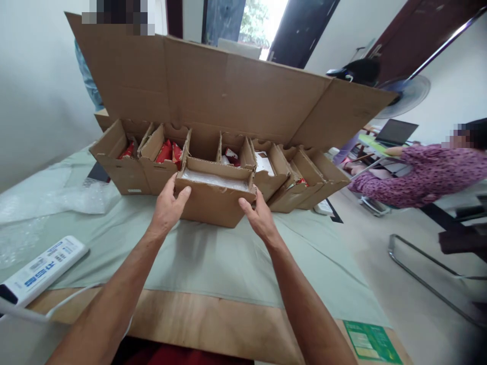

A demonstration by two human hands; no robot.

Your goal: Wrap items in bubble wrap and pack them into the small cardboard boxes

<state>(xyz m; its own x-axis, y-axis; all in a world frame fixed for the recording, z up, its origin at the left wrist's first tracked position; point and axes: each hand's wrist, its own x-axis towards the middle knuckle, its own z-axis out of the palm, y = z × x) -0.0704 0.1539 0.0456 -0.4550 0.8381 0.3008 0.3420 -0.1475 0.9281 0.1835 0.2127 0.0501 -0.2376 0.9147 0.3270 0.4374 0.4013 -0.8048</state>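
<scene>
A small open cardboard box (211,209) is held between my two hands, in front of a row of similar boxes. Clear bubble wrap (216,180) lies inside it. My left hand (167,205) grips its left end, with the thumb on the front face. At the right end my right hand (259,213) clasps it the same way. Behind it, the row of cardboard bins (160,177) holds red packets (164,152) on the left and a white item (264,163) right of centre. Whether the held box touches the cloth is unclear.
A tall cardboard panel (228,91) rises behind the bins. Bubble wrap (57,203) and a white power strip (45,266) lie at left on the green cloth (144,258). A green card (371,342) is at the front right corner. Another person (422,170) sits at right.
</scene>
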